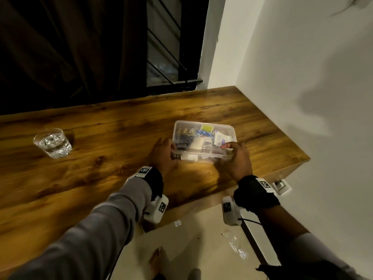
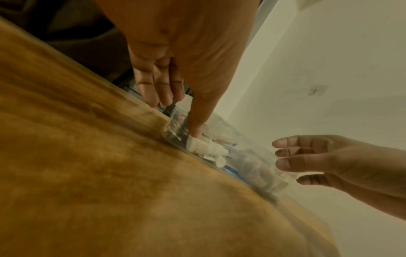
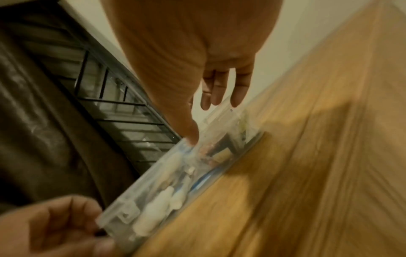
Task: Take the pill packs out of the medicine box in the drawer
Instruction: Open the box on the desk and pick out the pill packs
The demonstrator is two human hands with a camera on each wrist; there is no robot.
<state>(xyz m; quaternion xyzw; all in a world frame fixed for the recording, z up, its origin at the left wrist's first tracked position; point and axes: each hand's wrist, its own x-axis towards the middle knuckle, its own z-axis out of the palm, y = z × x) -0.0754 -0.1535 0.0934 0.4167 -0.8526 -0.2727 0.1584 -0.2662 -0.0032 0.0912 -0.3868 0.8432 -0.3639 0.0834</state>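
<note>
A clear plastic medicine box (image 1: 203,138) lies with its lid on, on the wooden table (image 1: 101,168) near the right end. Through the plastic I see a yellow pack (image 1: 207,128), white sachets (image 1: 220,139) and a small white bottle (image 2: 204,147). My left hand (image 1: 161,152) grips the box's left end, thumb on top. My right hand (image 1: 238,158) holds the near right corner, thumb on the lid. In the right wrist view the box (image 3: 175,173) runs between the right hand (image 3: 197,69) and the left hand (image 3: 50,226). Both wrist views are blurred.
A glass of water (image 1: 52,145) stands on the table's left side. A dark curtain and barred window are behind the table, a white wall on the right. Below the table's near edge lies pale floor with bits of clear plastic (image 1: 238,247).
</note>
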